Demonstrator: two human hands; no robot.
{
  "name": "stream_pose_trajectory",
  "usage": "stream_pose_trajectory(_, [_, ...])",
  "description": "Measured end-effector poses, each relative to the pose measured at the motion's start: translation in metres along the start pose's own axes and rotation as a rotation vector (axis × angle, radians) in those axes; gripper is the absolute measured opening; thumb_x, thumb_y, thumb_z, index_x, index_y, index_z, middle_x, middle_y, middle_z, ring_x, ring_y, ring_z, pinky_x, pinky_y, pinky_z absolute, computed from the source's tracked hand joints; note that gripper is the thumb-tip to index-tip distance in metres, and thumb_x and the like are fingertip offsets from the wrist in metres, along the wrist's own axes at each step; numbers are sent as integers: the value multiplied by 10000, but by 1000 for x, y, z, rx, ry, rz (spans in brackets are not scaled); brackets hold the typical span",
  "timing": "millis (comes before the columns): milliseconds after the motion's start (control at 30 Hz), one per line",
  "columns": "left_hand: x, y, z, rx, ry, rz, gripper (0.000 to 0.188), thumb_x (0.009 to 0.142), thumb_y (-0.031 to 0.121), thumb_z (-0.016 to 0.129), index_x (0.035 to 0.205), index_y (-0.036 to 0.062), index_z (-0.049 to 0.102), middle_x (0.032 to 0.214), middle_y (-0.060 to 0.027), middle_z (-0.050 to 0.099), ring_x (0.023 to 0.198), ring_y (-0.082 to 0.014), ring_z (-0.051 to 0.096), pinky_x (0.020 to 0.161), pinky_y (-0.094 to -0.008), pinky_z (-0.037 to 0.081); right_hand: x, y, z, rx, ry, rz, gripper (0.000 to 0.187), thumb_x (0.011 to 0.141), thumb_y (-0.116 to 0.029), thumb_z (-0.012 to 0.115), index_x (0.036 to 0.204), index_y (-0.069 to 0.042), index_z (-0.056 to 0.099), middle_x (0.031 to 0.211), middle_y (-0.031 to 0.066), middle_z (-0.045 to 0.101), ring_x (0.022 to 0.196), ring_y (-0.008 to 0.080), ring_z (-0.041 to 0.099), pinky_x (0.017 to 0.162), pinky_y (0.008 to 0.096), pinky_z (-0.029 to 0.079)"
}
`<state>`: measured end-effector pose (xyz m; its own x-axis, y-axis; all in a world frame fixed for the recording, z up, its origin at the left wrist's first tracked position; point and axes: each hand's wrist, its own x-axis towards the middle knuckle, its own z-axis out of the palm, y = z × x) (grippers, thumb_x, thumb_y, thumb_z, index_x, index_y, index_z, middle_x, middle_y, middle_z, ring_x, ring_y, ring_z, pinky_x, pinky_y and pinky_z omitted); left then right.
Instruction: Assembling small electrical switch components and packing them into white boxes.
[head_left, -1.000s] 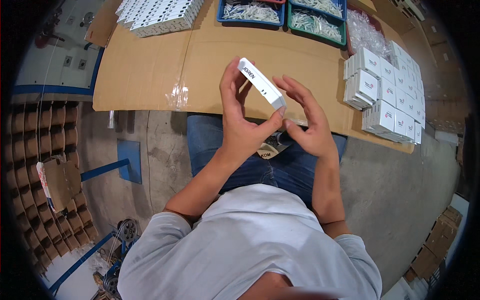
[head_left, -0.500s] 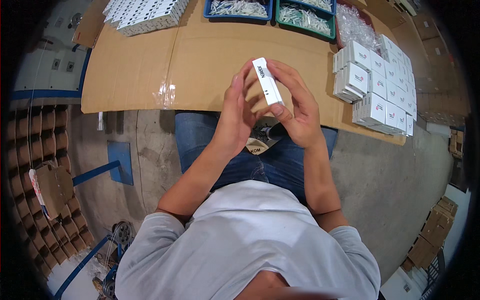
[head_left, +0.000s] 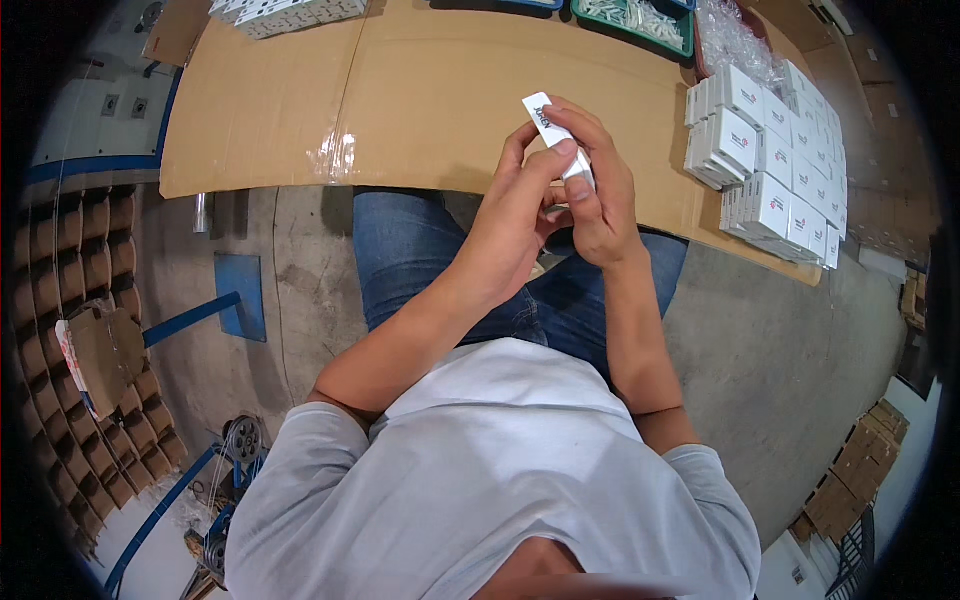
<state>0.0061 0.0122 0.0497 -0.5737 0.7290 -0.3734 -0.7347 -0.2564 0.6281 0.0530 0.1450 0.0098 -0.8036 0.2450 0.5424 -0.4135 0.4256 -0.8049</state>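
A small, slim white box (head_left: 545, 118) with dark print tilts between my two hands, over the near edge of the cardboard-covered table. My left hand (head_left: 515, 220) is closed on it, its thumb pressed on the upper face. From the other side my right hand (head_left: 608, 205) wraps the box, fingers behind the far end and thumb on the near end. My fingers and thumbs hide the box's middle and part of its lower end.
White boxes (head_left: 775, 165) stand stacked at the table's right; more white boxes (head_left: 300, 12) sit at the far left. A green tray (head_left: 640, 42) of small white pieces and a bin of clear plastic wrappers (head_left: 735, 40) stand at the back. Cardboard (head_left: 250, 120) covers the tabletop.
My left thumb has come down onto the box's face and both hands have closed more tightly around it. The box has shifted slightly right in view. The table scene has shifted up.
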Motion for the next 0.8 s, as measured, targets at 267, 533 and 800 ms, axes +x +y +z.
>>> stream_pose_trajectory(267, [-6, -2, 7, 35, 22, 25, 429, 1030, 414, 552, 1376, 163, 524, 1133, 35, 573, 975, -72, 521, 840, -256, 402, -2, -1, 3, -39, 10, -33, 590, 1075, -484, 432, 1353, 5, 608, 1386, 272, 567, 1224, 402, 607, 1016, 411, 487])
stream_pose_trajectory(533, [-7, -6, 7, 66, 30, 58, 480, 1038, 424, 534, 1440, 163, 496, 1160, 39, 576, 1009, -68, 533, 866, -264, 409, -3, -1, 3, -43, 18, -46, 589, 1085, -475, 413, 1327, 21, 619, 1375, 281, 575, 1217, 408, 607, 1018, 422, 485])
stream_pose_trajectory(800, [-6, -7, 4, 69, 14, 66, 485, 1040, 415, 531, 1452, 165, 486, 1174, 32, 581, 1014, -70, 545, 876, -266, 420, -3, -2, 4, -40, 26, -59, 554, 1090, -438, 410, 1313, 21, 625, 1371, 280, 582, 1219, 415, 605, 1023, 430, 481])
